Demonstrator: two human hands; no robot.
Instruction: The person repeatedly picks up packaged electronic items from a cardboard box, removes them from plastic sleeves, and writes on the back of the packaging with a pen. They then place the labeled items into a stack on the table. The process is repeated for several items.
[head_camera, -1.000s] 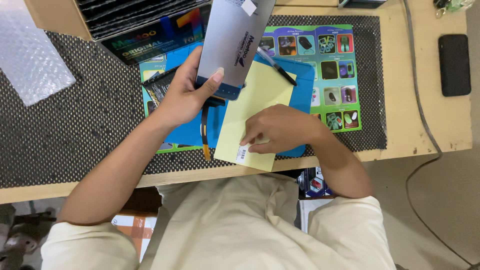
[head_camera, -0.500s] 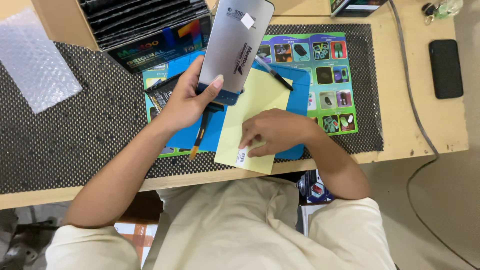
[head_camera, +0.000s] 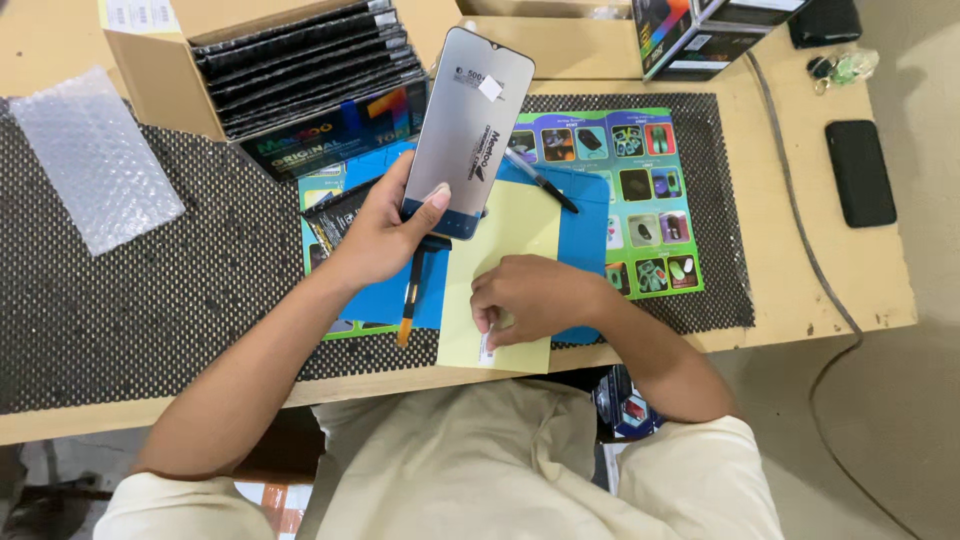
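My left hand (head_camera: 385, 235) grips the lower end of a grey phone display panel (head_camera: 468, 130), held tilted above the desk; its orange flex cable (head_camera: 410, 300) hangs down below the hand. My right hand (head_camera: 530, 298) rests with curled fingers on a pale yellow sheet (head_camera: 505, 240), pinching at a small white sticker (head_camera: 486, 350) near its lower edge. The sheet lies on a blue work mat (head_camera: 590, 225). A black pen (head_camera: 545, 183) lies on the mat just right of the panel.
A cardboard box (head_camera: 160, 80) of several flat black packages stands at the back left. Bubble wrap (head_camera: 95, 160) lies far left on the black mesh mat (head_camera: 150, 300). A colourful picture sheet (head_camera: 640, 190), a black phone (head_camera: 860, 172), cable (head_camera: 800, 260) and keys (head_camera: 840, 68) are right.
The view has shifted, so everything sits lower in the frame. My left hand has lifted the panel a little; my right hand stays on the yellow sheet at the sticker.
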